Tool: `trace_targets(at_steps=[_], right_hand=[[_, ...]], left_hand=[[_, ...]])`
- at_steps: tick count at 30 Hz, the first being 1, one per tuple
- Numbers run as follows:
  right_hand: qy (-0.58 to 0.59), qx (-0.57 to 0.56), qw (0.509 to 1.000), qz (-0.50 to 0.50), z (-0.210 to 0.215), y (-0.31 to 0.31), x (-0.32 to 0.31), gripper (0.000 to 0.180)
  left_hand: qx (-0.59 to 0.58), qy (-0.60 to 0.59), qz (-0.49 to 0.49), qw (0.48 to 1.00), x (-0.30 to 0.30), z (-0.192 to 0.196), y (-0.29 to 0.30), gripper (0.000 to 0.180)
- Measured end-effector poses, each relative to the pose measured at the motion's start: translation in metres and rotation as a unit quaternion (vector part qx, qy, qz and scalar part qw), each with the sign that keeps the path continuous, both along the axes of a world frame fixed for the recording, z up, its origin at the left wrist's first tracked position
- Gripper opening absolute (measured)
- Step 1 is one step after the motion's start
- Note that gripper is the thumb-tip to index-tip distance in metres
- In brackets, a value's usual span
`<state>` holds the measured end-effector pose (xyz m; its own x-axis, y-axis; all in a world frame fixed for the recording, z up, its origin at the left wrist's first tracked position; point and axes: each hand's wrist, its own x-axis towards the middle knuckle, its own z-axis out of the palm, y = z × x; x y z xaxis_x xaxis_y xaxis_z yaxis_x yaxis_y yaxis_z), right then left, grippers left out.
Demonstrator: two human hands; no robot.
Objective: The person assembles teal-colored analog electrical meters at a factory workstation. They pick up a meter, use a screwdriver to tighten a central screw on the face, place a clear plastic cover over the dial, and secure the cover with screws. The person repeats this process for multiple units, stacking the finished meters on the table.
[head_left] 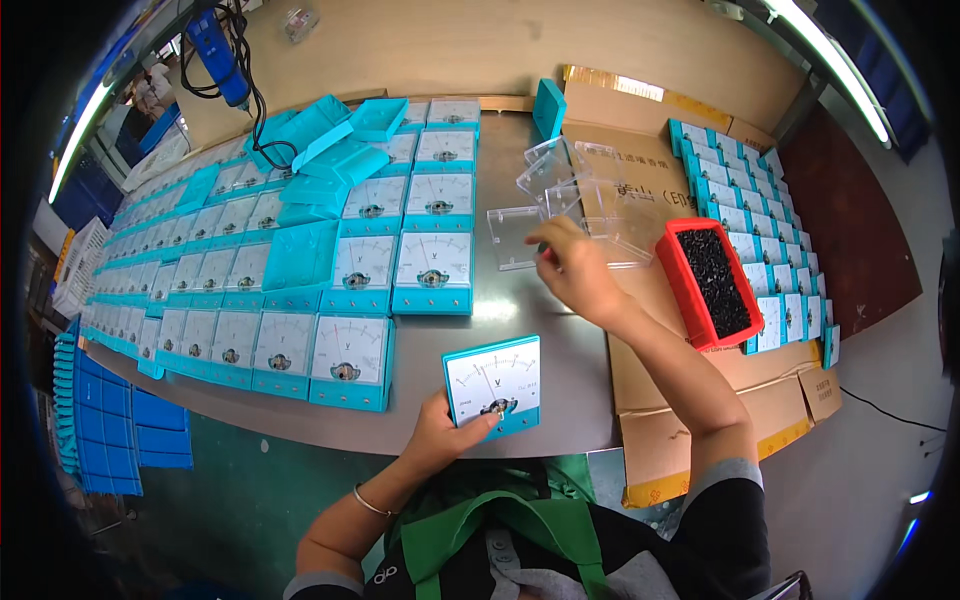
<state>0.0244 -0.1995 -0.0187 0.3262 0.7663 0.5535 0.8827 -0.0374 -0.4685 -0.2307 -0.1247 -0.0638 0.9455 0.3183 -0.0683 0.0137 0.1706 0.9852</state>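
My left hand (447, 436) grips a teal-based analog panel meter (496, 378) at its lower left, near the front table edge. The meter has a white dial with a thin needle, and my thumb lies by the coil at its bottom. To the right and farther off, my right hand (580, 272) is closed, thumb and fingers bent together in a pinch. Whatever is between its fingertips is too small to make out. Just beside those fingertips lies a clear plastic cover (512, 240), with several more clear covers (550, 178) loosely piled behind it.
Rows of teal meters (350, 350) fill the left side, with empty teal housings (300, 255) on top. A red bin (676, 285) of small black parts stands on cardboard (640, 375) at right, beside more stacked meters (745, 190). A blue power tool (217, 55) hangs at upper left.
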Motion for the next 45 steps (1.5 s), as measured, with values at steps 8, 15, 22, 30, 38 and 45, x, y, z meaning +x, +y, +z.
trace_targets(at_steps=[8, 15, 22, 30, 38, 45], right_hand=[[0.095, -0.099, 0.99, 0.003, -0.015, -0.026, -0.032, 0.007], [0.519, -0.305, 0.797, -0.036, 0.025, -0.093, -0.067, 0.016], [-0.087, -0.172, 0.981, -0.022, -0.024, -0.074, -0.033, 0.032], [-0.069, -0.176, 0.981, -0.052, 0.006, -0.111, -0.062, 0.026], [-0.029, -0.258, 0.909, -0.325, 0.021, -0.206, 0.077, 0.01], [-0.023, -0.303, 0.891, -0.337, 0.017, -0.203, 0.084, 0.008]], left_hand=[[-0.073, -0.059, 0.022, 0.995, -0.007, -0.016, 0.005, 0.037], [-0.099, -0.105, 0.083, 0.986, -0.008, -0.01, 0.0, 0.037], [-0.224, -0.113, 0.081, 0.965, 0.004, 0.001, 0.002, 0.044], [-0.25, -0.042, 0.066, 0.965, 0.03, 0.002, -0.005, 0.04], [-0.104, 0.002, 0.003, 0.995, 0.064, -0.003, 0.011, 0.04], [-0.132, -0.051, 0.067, 0.988, 0.047, 0.011, 0.016, 0.039]])
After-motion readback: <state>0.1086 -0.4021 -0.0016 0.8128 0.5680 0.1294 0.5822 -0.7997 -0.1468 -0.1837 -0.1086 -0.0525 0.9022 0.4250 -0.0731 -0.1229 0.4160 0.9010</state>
